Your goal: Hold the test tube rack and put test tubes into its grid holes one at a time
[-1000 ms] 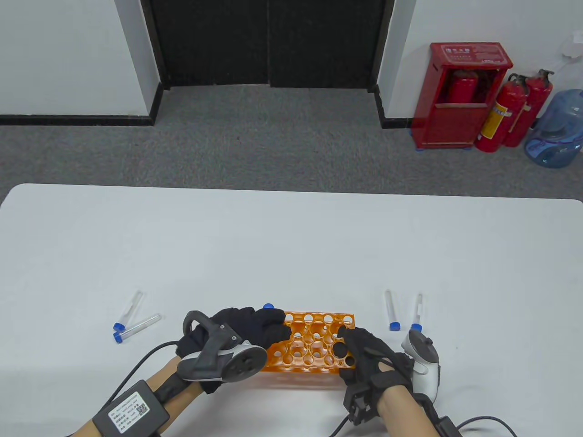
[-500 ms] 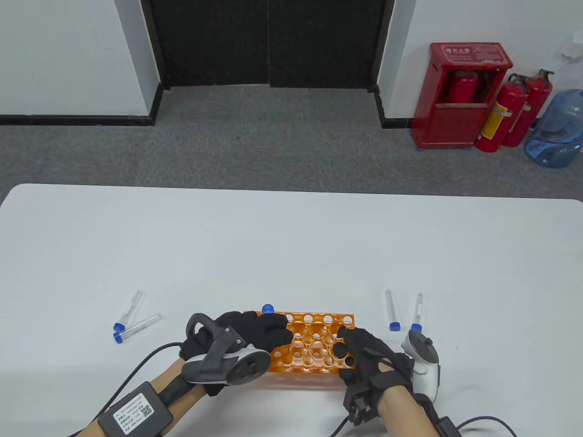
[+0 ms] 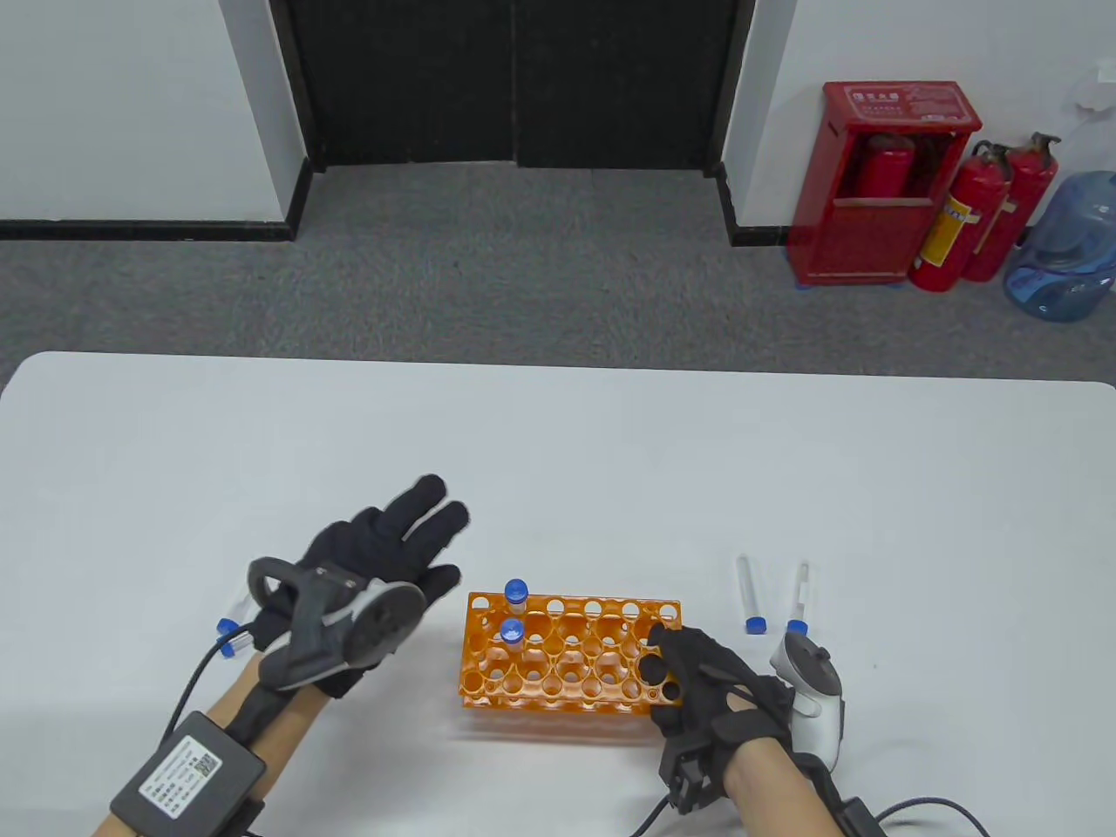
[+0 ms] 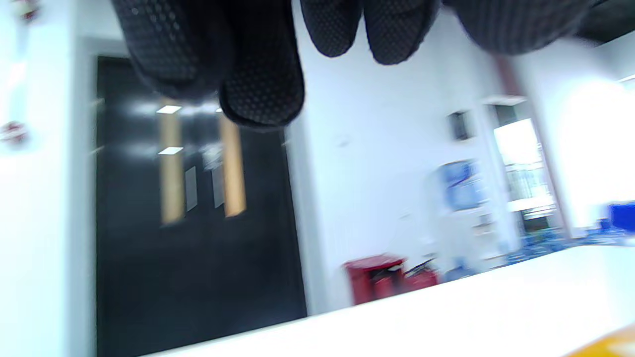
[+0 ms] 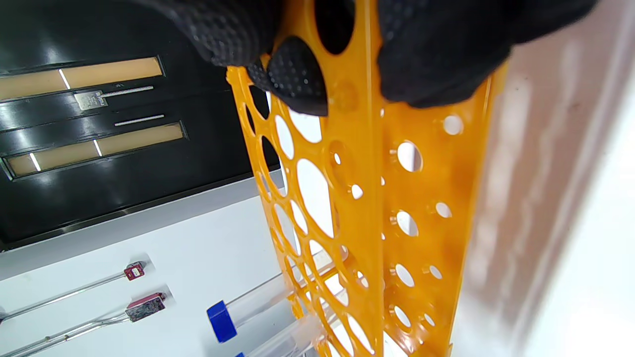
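— Where are your hands right now?

— My right hand (image 3: 711,684) grips the right end of the orange test tube rack (image 3: 571,654). In the right wrist view my fingertips (image 5: 297,74) curl over the top plate, with my thumb pressed against its side wall. My left hand (image 3: 366,567) is in the air at about 10 o'clock from the rack, fingers spread and holding nothing. The left wrist view is blurred and shows only my fingertips (image 4: 263,94) against the wall and a dark door.

— And the rack itself?

— It stands on the white table (image 3: 558,453), near the front edge, at 6 o'clock of the tabletop. Two blue-capped tubes stand upright in its left end: the rear tube (image 3: 516,595) in the back row and the front tube (image 3: 511,634) in the next row toward me, at 6 o'clock from the first.

— Any tubes outside it?

— Two loose tubes (image 3: 748,595) lie side by side on the table at 3 o'clock from the rack, blue caps toward me. Another blue cap (image 3: 227,625) peeks out at 9 o'clock, mostly hidden behind my left tracker (image 3: 349,619), so I cannot tell how many tubes lie there.
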`<state>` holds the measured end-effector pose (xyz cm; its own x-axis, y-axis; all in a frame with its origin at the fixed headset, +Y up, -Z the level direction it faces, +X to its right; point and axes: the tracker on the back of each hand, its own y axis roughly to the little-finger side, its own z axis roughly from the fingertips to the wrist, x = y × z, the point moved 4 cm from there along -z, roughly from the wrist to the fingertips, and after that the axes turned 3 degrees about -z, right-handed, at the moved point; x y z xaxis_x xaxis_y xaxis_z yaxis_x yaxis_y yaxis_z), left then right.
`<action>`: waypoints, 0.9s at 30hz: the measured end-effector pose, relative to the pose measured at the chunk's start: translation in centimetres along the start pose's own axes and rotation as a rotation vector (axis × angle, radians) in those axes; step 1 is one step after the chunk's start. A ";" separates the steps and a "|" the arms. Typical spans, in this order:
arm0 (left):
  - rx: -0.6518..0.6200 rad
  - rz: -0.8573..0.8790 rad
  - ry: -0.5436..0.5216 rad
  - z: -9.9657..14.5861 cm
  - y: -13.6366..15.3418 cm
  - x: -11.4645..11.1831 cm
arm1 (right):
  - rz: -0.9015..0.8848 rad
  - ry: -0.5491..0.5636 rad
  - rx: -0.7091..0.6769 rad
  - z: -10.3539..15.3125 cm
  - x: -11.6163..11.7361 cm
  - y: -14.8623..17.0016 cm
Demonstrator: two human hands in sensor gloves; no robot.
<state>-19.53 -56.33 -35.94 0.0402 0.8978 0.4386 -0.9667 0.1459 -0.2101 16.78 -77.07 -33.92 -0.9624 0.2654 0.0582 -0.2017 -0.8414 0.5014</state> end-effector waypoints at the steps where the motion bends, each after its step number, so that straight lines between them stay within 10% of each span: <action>1: 0.059 -0.012 0.065 -0.2 1.8 -1.3 | -0.001 -0.001 -0.001 0.0 0.0 0.0; 12: 0.253 -0.419 0.535 5.4 10.9 -14.7 | 0.002 -0.001 -0.003 0.1 -0.1 0.0; 27: 0.244 -0.535 0.628 7.2 10.6 -19.2 | 0.007 -0.006 -0.004 0.0 -0.1 -0.1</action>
<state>-32.34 -75.05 -40.34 0.5683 0.8081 -0.1548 -0.8025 0.5859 0.1123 16.90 -77.04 -33.93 -0.9628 0.2618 0.0667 -0.1953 -0.8450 0.4978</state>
